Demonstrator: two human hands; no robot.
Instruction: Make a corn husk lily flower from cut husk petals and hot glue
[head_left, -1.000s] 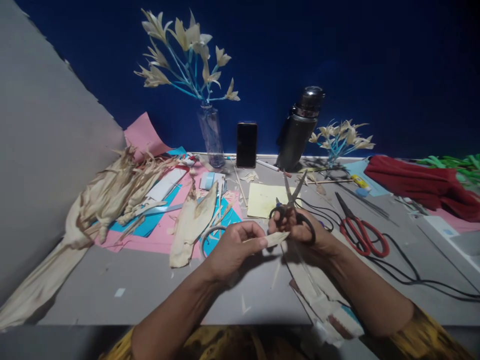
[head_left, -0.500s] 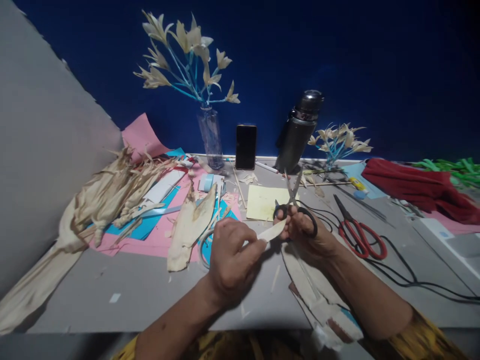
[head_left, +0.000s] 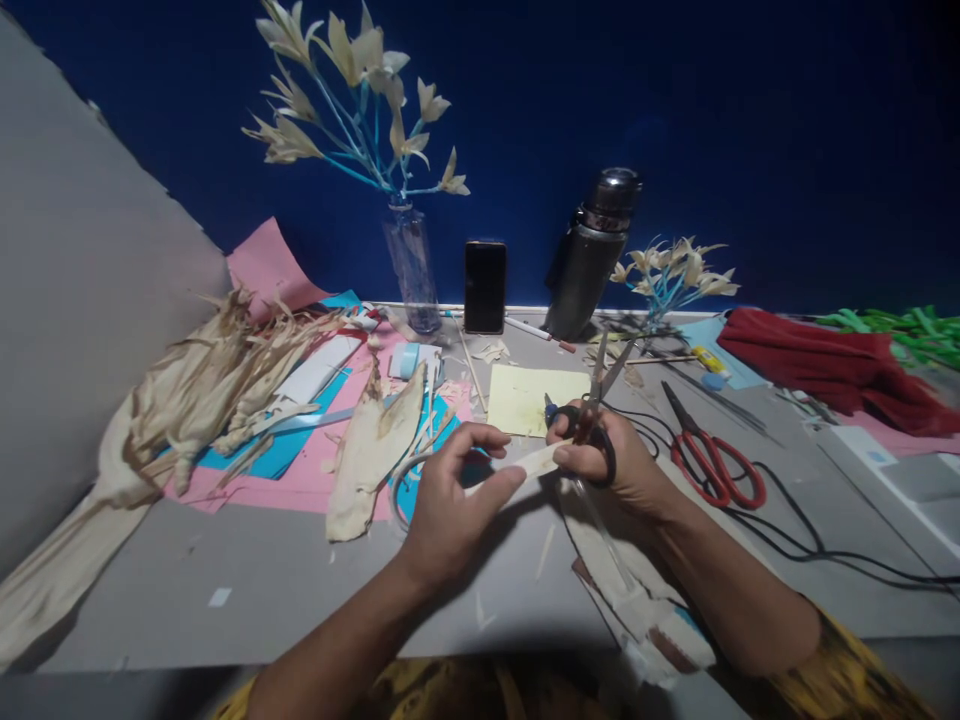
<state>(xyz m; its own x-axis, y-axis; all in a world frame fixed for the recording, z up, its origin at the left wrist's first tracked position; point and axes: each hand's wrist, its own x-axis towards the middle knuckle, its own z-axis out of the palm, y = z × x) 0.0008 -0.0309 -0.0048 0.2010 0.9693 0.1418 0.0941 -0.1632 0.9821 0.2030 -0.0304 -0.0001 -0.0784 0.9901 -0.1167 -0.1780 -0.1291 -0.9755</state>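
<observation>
Two hands in my view, two pairs of scissors. Right hand [head_left: 619, 465]: closed around one pair, the black-handled scissors [head_left: 598, 390], blades parted and pointing away from me; its thumb and finger also pinch one pale strip [head_left: 541, 461]. Left hand [head_left: 454, 505]: half open, thumb apart from curled fingers, at the strip's other end; can't tell if it grips. The strip spans between both hands, above the table [head_left: 277, 590]. Red-handled scissors [head_left: 712, 460] lie right. Behind: one phone [head_left: 485, 287], one flask [head_left: 589, 265], one yellow sheet [head_left: 517, 392], two flower bunches, large [head_left: 364, 60] and small [head_left: 679, 270].
</observation>
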